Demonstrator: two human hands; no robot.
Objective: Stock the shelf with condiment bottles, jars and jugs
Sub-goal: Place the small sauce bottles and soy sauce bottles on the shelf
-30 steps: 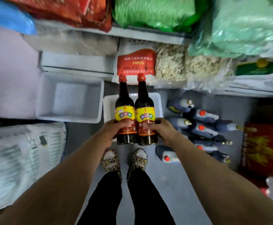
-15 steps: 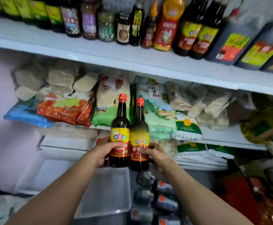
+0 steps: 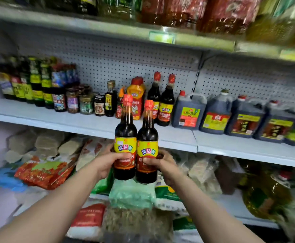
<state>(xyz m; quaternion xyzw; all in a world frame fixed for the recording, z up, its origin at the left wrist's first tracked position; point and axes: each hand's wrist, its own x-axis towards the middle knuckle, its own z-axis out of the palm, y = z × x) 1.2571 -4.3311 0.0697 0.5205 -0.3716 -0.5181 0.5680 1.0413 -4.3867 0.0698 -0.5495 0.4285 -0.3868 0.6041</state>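
Note:
My left hand (image 3: 108, 160) grips a dark sauce bottle (image 3: 125, 137) with a red cap and a yellow label. My right hand (image 3: 162, 163) grips a matching second bottle (image 3: 147, 142). Both bottles stand upright, side by side and touching, held just in front of and slightly below the white middle shelf (image 3: 90, 123). Behind them on that shelf stand two bottles of the same kind (image 3: 166, 102). The backs of my fingers are hidden behind the bottles.
The shelf holds a row of dark bottles and jars (image 3: 38, 85) at the left, an orange squeeze bottle (image 3: 137, 95), and several dark jugs (image 3: 216, 114) at the right. Bagged dry goods (image 3: 43, 169) fill the shelf below. Wrapped packs crowd the top shelf (image 3: 160, 35).
Both hands have raised the two bottles from floor level up to the condiment shelf. The view has swung up from the floor crates to the shelves.

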